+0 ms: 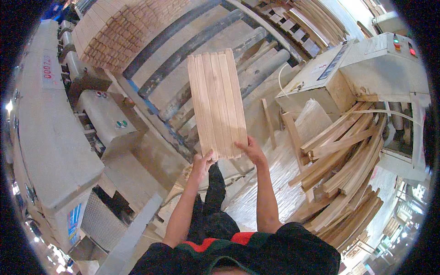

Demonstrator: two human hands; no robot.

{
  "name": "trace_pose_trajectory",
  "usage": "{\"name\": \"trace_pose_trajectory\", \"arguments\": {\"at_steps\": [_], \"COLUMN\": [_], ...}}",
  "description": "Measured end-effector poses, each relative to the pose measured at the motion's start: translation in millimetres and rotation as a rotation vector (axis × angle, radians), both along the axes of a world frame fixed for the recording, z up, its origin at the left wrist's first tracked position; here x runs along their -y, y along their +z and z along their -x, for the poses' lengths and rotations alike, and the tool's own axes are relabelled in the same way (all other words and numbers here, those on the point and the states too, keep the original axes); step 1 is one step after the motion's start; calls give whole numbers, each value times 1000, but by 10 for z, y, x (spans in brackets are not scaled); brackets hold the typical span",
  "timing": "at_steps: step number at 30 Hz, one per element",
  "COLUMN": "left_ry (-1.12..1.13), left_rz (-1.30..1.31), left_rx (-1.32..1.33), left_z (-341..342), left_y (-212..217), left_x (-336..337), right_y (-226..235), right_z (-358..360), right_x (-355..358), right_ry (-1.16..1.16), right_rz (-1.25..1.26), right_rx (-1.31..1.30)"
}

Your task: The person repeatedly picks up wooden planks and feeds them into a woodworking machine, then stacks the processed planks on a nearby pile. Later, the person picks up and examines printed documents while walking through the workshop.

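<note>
Several pale wooden strips (pixel 216 101) lie side by side in one flat layer, held out in front of me. Their far ends are slightly uneven. My left hand (pixel 202 162) grips the near left corner, thumb on top. At the near right edge, my right hand (pixel 251 150) clasps the strips, its thumb on the upper face and the other fingers hidden beneath. The layer hangs over a roller conveyor (pixel 183 59) with dark rollers.
Stacked wooden strips (pixel 121 36) stand at the far left beside the conveyor. A grey machine (pixel 107 117) with buttons runs along my left. On my right, loose wooden slats (pixel 343 156) lie heaped below a control box (pixel 321 75). More boards (pixel 316 20) are piled at the far right.
</note>
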State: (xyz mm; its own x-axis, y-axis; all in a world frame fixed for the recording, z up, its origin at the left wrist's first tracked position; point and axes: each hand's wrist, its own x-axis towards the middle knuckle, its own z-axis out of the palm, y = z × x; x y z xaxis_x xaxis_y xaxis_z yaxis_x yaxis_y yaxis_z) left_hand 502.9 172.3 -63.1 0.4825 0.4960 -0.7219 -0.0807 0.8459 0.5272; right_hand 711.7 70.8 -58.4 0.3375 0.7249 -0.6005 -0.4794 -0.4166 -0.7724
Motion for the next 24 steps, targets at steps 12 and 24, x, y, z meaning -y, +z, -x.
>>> {"name": "trace_pose_trajectory", "arguments": {"at_steps": [12,24], "left_ry": [-103,-403], "left_rz": [-57,-205], "left_rx": [-105,-319], "left_z": [-154,-399], "left_y": [-182,123], "left_x": [-416,-504], "right_y": [-163,-13], "right_z": [-283,-239], "right_x": [-324,-362], "right_ry": [-66,79], "right_rz": [-94,61], "right_rx": [-45,16]}}
